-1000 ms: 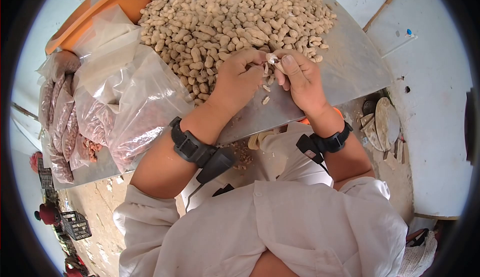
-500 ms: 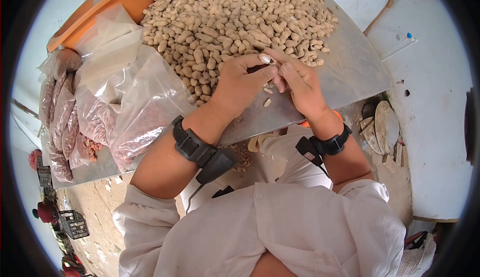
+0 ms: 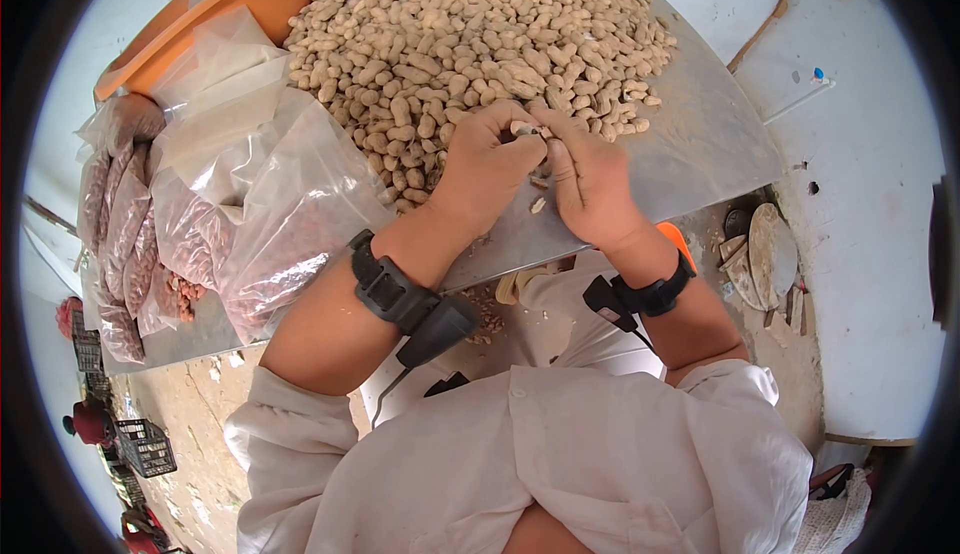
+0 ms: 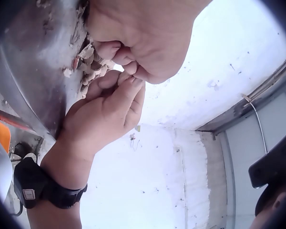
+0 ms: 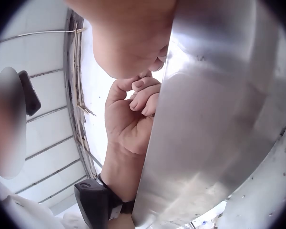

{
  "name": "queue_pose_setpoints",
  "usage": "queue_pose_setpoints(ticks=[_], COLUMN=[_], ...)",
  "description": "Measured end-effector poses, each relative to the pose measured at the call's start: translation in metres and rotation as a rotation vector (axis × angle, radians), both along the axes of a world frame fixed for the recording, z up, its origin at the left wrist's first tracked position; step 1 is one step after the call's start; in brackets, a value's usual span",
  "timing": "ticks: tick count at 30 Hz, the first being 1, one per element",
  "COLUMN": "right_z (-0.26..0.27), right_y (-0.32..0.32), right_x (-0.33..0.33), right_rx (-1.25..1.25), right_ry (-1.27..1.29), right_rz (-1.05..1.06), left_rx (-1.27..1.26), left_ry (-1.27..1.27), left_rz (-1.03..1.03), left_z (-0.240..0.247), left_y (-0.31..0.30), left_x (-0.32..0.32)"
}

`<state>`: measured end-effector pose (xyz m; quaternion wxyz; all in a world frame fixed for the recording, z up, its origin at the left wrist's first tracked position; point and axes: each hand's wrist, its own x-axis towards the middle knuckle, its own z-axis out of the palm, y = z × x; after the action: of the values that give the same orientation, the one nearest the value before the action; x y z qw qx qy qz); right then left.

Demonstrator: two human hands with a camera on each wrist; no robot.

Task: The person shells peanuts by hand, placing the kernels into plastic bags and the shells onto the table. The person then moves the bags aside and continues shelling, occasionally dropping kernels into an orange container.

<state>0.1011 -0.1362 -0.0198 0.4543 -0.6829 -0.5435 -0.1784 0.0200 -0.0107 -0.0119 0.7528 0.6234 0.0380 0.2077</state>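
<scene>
In the head view, my left hand (image 3: 487, 166) and right hand (image 3: 592, 176) meet at the fingertips over the table's near edge. Between them is a cracked peanut (image 3: 524, 129), its pale inner shell partly showing. Thumb and curled fingers of the left hand pinch it from one side, and the right hand's thumb and forefinger grip it from the other. Most of the peanut is hidden by fingers in both wrist views. Just beyond the hands spreads a large heap of unshelled peanuts (image 3: 480, 44). Small shell pieces (image 3: 538, 204) lie below the fingertips.
Clear plastic bags (image 3: 300, 194) of reddish kernels stand left on the metal table (image 3: 700, 139). Behind them is an orange basin (image 3: 220, 14). Loose kernels (image 3: 185, 296) lie beside the bags. A white wall (image 3: 880, 154) rises at the right.
The fingertips have drawn closer together and the peanut has shifted slightly left and nearer. The right hand has turned, its thumb now pointing up beside the left fingers.
</scene>
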Motion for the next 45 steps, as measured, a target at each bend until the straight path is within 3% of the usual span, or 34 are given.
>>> queue_pose_setpoints(ticks=[3, 12, 24, 27, 30, 33, 40, 45], right_z=[0.001, -0.002, 0.003, 0.004, 0.005, 0.003, 0.001, 0.003], right_y=[0.004, 0.003, -0.002, -0.007, -0.005, -0.001, -0.005, -0.006], right_x=[-0.004, 0.002, 0.011, 0.02, 0.016, 0.001, 0.003, 0.003], right_rx=[0.011, 0.063, -0.013, -0.064, -0.021, 0.074, 0.121, 0.052], right_ry=[-0.035, 0.314, 0.861, 1.011, 0.939, 0.544, 0.553, 0.582], right_rz=[-0.044, 0.018, 0.224, 0.379, 0.334, 0.13, 0.24, 0.236], left_rx=[-0.078, 0.027, 0.213, 0.199, 0.173, 0.131, 0.083, 0.219], left_ry=[0.007, 0.038, -0.001, -0.06, -0.071, -0.023, 0.066, 0.022], left_rz=[-0.008, -0.021, -0.029, -0.068, -0.096, -0.062, -0.059, -0.031], left_z=[-0.004, -0.004, -0.009, -0.005, 0.002, 0.005, 0.009, 0.001], left_y=[-0.002, -0.003, 0.001, -0.001, -0.003, -0.004, -0.001, 0.001], left_x=[0.002, 0.003, 0.005, 0.003, -0.001, -0.001, -0.002, -0.001])
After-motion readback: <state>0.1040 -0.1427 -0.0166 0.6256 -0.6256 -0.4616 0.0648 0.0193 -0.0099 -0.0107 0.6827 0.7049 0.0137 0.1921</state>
